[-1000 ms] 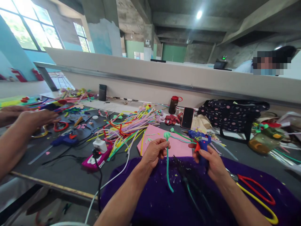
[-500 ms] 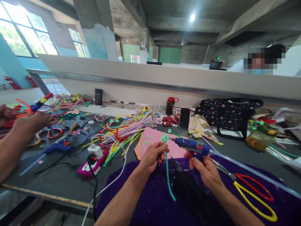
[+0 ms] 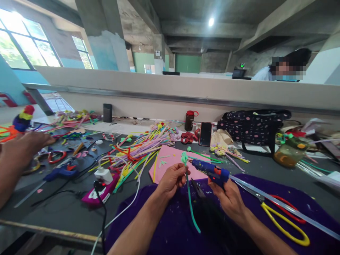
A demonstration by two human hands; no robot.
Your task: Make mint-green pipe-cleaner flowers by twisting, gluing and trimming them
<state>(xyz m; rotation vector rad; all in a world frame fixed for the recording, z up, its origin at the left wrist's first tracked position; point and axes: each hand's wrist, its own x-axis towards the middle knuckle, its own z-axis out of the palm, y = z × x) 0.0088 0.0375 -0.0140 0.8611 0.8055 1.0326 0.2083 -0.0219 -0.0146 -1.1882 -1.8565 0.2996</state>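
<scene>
Between the fingers of my left hand (image 3: 174,180) is a green pipe cleaner flower (image 3: 184,158); its stem curves down over the purple cloth (image 3: 148,226). My right hand (image 3: 228,196) is wrapped round a blue glue gun (image 3: 211,170) with a small red light. The gun's tip points left and is close to the underside of the flower; I cannot tell whether they touch. A long clear glue stick (image 3: 281,202) runs out of the gun's back end. Scissors with red and yellow handles (image 3: 285,221) lie below my right hand.
Behind my hands lie a pink sheet (image 3: 166,161) with green snippets and a heap of pipe cleaners (image 3: 148,141). A magenta power strip (image 3: 101,193), cords and a second blue glue gun (image 3: 61,170) are to the left. Another person's hand (image 3: 21,148) works at far left.
The glue gun's tip has dipped slightly beside the flower. The camera view has shifted a little. At far left, the other person's hand and its colourful piece have moved left.
</scene>
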